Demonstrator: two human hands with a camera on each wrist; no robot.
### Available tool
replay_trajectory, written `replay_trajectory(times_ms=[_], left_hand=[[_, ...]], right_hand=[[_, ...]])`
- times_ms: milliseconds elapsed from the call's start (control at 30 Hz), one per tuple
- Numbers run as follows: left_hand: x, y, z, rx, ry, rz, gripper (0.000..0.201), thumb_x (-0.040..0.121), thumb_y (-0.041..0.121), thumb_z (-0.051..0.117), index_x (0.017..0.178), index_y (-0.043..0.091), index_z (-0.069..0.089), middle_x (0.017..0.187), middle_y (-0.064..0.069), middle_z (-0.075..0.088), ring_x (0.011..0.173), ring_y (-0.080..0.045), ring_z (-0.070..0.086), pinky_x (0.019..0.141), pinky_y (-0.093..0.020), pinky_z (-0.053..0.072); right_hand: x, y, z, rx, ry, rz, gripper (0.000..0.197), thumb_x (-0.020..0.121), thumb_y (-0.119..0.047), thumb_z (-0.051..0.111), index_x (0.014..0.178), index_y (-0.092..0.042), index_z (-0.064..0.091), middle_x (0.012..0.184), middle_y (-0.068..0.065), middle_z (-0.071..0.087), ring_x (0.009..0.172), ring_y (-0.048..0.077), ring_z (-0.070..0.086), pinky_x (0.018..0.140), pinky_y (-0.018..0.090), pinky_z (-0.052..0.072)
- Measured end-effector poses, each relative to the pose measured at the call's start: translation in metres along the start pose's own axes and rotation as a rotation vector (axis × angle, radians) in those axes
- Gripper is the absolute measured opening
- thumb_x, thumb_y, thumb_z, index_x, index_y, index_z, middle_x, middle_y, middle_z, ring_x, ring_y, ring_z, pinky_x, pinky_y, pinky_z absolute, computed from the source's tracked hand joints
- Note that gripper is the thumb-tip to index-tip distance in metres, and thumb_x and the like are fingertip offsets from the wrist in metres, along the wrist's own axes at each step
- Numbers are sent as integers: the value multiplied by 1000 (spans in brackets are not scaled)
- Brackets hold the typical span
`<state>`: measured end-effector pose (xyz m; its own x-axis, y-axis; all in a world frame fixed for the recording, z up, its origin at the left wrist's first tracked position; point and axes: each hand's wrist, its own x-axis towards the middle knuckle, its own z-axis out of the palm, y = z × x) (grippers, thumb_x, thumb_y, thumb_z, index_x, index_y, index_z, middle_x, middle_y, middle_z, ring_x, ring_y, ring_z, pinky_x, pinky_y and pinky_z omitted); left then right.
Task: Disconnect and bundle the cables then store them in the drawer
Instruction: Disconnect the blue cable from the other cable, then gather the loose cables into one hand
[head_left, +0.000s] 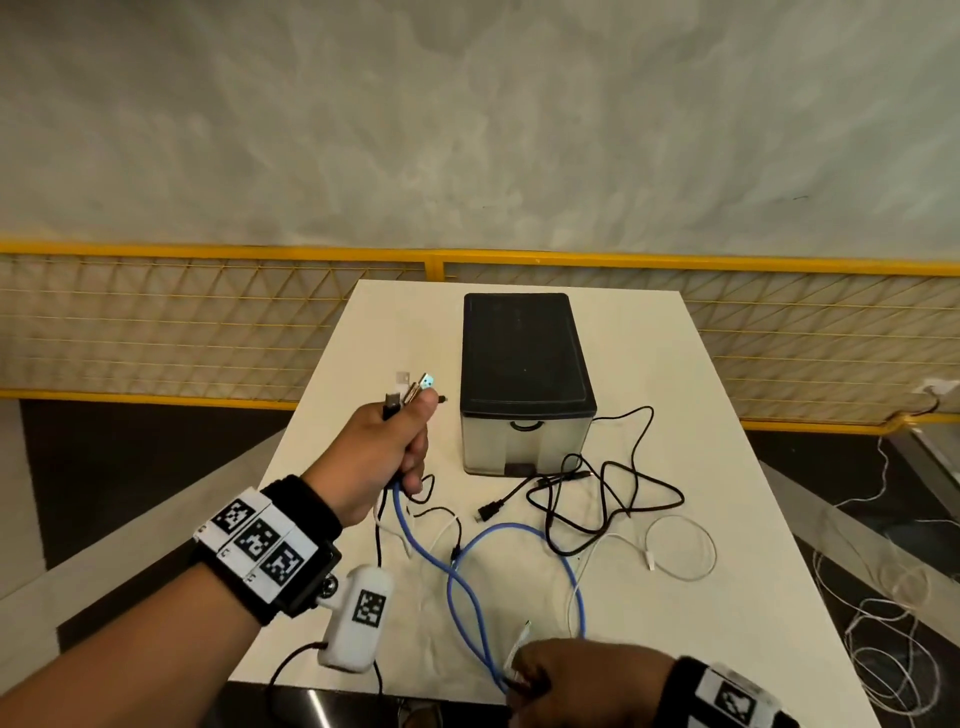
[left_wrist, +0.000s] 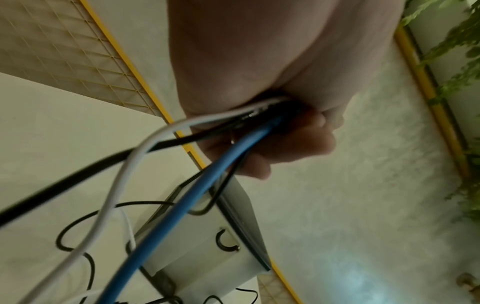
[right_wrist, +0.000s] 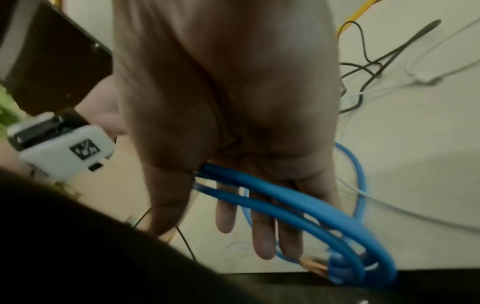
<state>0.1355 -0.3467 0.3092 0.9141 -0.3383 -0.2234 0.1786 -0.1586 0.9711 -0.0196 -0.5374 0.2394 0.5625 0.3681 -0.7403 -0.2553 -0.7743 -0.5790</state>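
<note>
My left hand (head_left: 395, 441) is raised above the white table (head_left: 701, 374) and grips a bunch of cable ends, their connectors (head_left: 413, 389) sticking up from the fist. In the left wrist view a blue cable (left_wrist: 182, 205), a white one (left_wrist: 109, 195) and black ones hang out of the fist (left_wrist: 259, 82). The blue cable (head_left: 467, 551) loops down to my right hand (head_left: 582, 675) at the front edge. There the blue loops (right_wrist: 285, 197) run out between thumb and palm (right_wrist: 233, 102), fingers nearly straight. The black-topped drawer box (head_left: 524, 364) stands shut.
Tangled black cables (head_left: 613, 499) and a thin white cable (head_left: 691, 545) lie right of the drawer front. A yellow mesh fence (head_left: 208, 322) runs behind the table. More white cable (head_left: 883, 623) lies on the floor at the right.
</note>
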Motion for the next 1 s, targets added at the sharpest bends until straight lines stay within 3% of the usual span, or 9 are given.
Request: replay_trajectory(times_ms=[67,167,267,367,467,600,767,900,1000], left_hand=[[0,3,0,-14,3,10,53,98,45,46,56,13,41,49,-2,34,38,-15,34,45,-24,38],[0,2,-2,-107,3,-21,49,95,45,52,56,16,43,49,0,33,38,-12,26,42,-20,23],[0,-2,-7,-158,26,-50,39,88,40,63,61,15,50,52,-1,40,38,-9,26,40,-18,21],[-2,-2,-10,-174,19,-42,32,88,32,66,62,16,58,57,-4,46,39,-10,28,40,-18,21],[-2,-2,-10,-198,10,-47,30,86,33,66,64,14,64,57,-5,47,39,-10,28,39,-19,21],[1,-4,-8,-207,23,-70,39,92,39,59,67,10,68,54,-2,46,38,-10,27,40,-20,22],[0,-4,0,-188,-2,-94,42,96,38,55,69,8,66,53,-3,47,38,-10,30,40,-20,24],[1,-7,5,-169,-26,-120,41,96,39,55,73,7,65,54,-3,47,39,-10,30,41,-20,25],[3,-12,10,-123,-47,-178,41,97,41,54,76,7,66,56,-3,51,40,-11,35,42,-21,29]], right_hand=[[6,6,-4,-3,-95,-36,44,97,-48,48,134,-25,53,125,-13,53,122,7,50,97,12,30],[12,13,-27,395,-76,-165,53,81,-49,68,128,-27,59,127,1,66,110,10,60,89,25,45],[33,20,-61,692,388,-154,47,86,-51,63,115,-14,65,108,9,69,94,17,63,81,33,50],[70,34,-84,315,737,54,35,91,-39,63,108,-9,67,110,9,67,96,20,60,87,33,48],[104,51,-84,-71,647,214,33,89,-29,62,116,-11,62,124,10,62,113,25,56,86,27,44],[121,60,-77,-196,690,233,10,86,-18,56,95,-19,51,121,10,61,113,26,57,82,27,43],[119,64,-74,-115,636,247,39,78,-42,68,106,-21,50,114,5,61,106,25,60,80,31,47],[121,63,-68,2,697,250,47,79,-16,62,123,-14,46,113,12,65,103,30,64,80,33,51],[116,57,-77,424,767,237,42,67,1,67,107,-3,56,87,16,63,77,28,63,62,29,44]])
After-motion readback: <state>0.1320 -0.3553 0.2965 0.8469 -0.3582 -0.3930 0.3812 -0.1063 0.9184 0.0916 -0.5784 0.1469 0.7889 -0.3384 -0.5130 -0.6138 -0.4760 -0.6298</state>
